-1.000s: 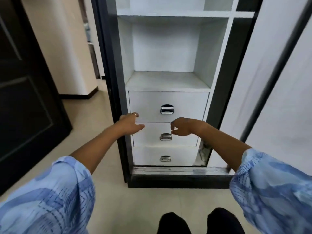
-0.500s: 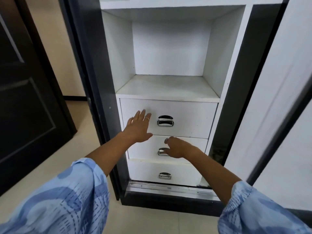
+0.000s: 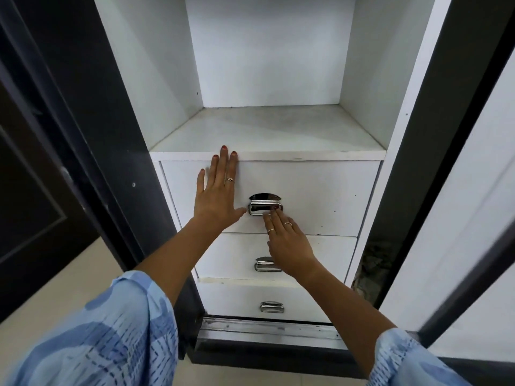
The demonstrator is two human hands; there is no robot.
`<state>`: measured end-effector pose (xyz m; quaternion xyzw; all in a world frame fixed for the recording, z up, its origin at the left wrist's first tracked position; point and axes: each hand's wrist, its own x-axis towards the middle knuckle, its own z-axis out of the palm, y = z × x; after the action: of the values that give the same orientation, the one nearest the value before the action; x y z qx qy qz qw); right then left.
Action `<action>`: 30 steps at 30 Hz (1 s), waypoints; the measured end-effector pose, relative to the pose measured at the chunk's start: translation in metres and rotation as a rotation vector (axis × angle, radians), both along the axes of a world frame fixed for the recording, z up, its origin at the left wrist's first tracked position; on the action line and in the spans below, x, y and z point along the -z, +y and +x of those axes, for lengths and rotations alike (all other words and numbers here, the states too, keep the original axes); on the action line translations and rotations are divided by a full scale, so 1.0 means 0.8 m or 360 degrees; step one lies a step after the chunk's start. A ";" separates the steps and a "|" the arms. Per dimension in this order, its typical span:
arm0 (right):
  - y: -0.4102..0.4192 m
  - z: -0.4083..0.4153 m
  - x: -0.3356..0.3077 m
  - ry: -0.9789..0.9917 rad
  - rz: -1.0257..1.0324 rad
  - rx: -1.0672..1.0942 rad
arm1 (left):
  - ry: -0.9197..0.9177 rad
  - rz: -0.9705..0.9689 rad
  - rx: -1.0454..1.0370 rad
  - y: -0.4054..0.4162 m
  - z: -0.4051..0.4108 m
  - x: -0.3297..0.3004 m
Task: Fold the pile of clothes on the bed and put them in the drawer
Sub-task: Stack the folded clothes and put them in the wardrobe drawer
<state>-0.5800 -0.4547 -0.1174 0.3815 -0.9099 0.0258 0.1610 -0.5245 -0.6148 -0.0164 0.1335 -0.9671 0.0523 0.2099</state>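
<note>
Three white drawers sit closed in the lower part of a wardrobe. My left hand lies flat with straight fingers on the front of the top drawer, left of its chrome handle. My right hand reaches up from below, its fingertips touching the lower edge of that handle. Below are the middle drawer and the bottom drawer, each with a chrome handle. No clothes are in view.
A white shelf lies just above the drawers. The wardrobe's dark frame stands at the left and a white sliding door at the right. A dark room door is at far left; beige floor below.
I have moved closer to the wardrobe. My left hand slid up onto the top drawer front. My right hand rose from the middle drawer's handle to the top drawer's handle.
</note>
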 end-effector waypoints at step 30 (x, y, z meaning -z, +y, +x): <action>-0.023 0.109 -0.040 -0.0118 -0.0416 0.0174 | -0.0161 0.0167 0.0006 0.022 0.055 -0.047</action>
<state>-0.4929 -0.4733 -0.0855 0.3060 -0.9235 0.1494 0.1766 -0.4807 -0.5972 0.0211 0.1397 -0.9782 0.0079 0.1536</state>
